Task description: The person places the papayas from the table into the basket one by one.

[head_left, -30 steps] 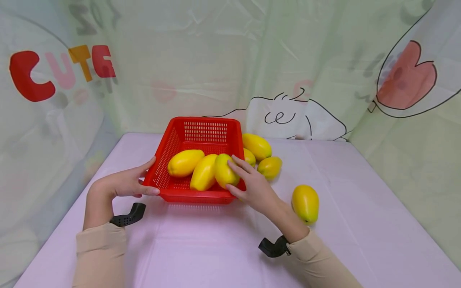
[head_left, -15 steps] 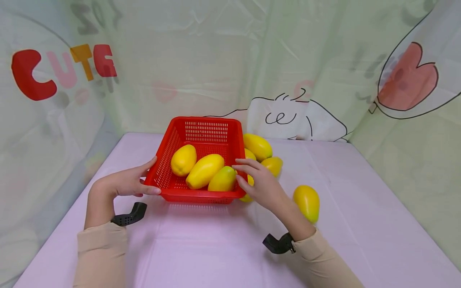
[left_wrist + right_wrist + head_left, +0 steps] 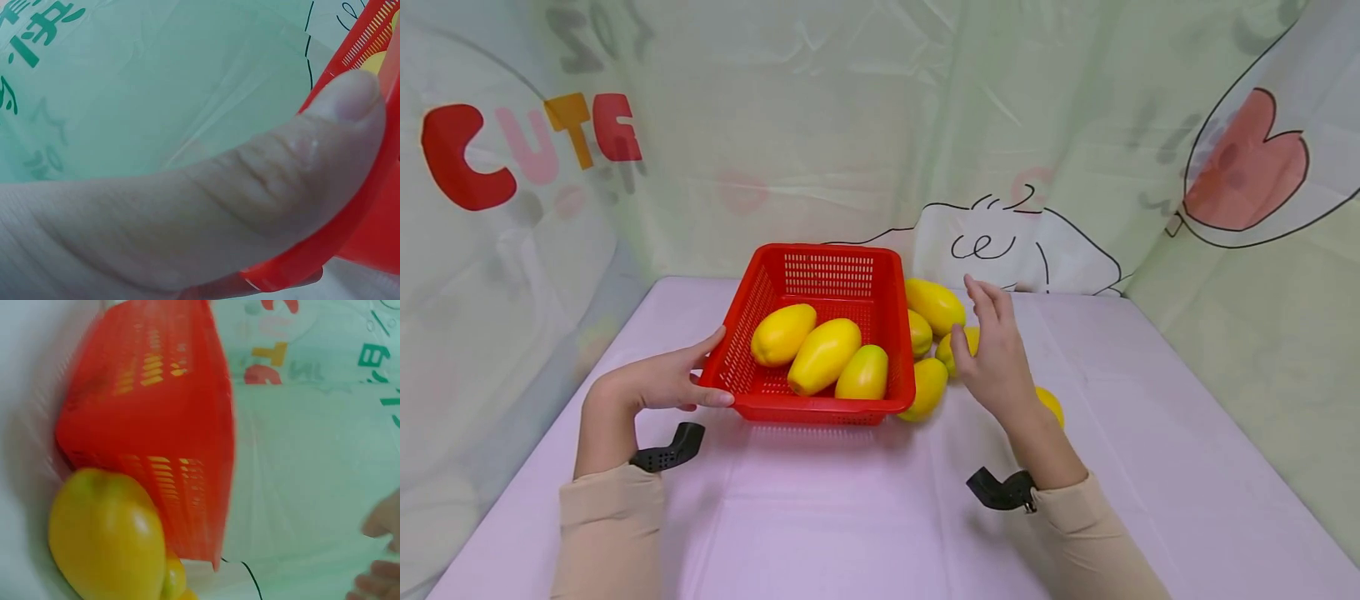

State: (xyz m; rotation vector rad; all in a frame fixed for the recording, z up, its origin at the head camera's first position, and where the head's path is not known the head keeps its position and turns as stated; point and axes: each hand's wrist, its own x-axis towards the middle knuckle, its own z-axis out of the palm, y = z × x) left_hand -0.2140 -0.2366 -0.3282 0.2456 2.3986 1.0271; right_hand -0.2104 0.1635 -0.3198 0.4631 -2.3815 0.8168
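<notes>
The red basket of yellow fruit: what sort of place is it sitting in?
Probably a small curtained booth set up for recording, though I can't be sure. Printed sheeting hangs behind and on both sides of a pale lilac table, and the person wears black devices at the wrists.

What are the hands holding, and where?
The left hand grips the red rectangular plastic basket by its near left rim corner; the right hand holds nothing.
</notes>
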